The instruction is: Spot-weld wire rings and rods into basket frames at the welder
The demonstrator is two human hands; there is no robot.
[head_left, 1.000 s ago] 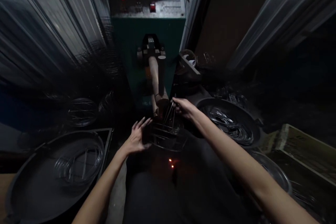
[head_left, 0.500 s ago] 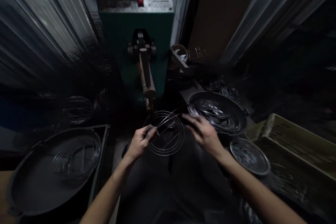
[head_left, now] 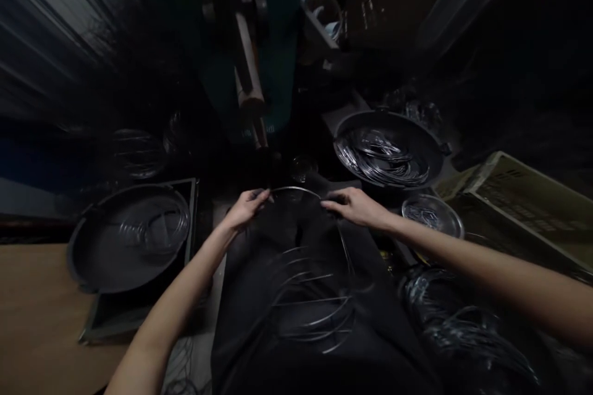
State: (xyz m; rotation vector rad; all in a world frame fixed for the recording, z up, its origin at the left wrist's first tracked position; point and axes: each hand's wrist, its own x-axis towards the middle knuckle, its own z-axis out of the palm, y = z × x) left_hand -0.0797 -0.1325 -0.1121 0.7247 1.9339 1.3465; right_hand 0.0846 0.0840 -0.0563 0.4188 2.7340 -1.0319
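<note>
A thin curved metal wire (head_left: 296, 188), seemingly part of a ring, spans the gap between my two hands. At its left end, my left hand (head_left: 250, 207) pinches it between thumb and fingers. My right hand (head_left: 354, 205) closes on the wire's other end, thumb against fingertips. Below them, a round wire rack (head_left: 315, 323) of curved and straight wires lies over the dark cloth (head_left: 259, 358) on my lap. Dimness and blur hide whether the held wire joins this rack.
Ahead stands a green machine (head_left: 278, 68) with a jutting arm (head_left: 248, 68). A black basin (head_left: 111, 259) with wire pieces sits left. At right are a basin of wire rings (head_left: 384, 160), a small bowl (head_left: 433, 215), a cardboard box (head_left: 532, 203) and a wire pile (head_left: 463, 327).
The view has tipped downward. The round wire rack, earlier beneath my hands by the machine arm, is now lower on my lap. My right hand, earlier with fingers extended, has closed on the curved wire.
</note>
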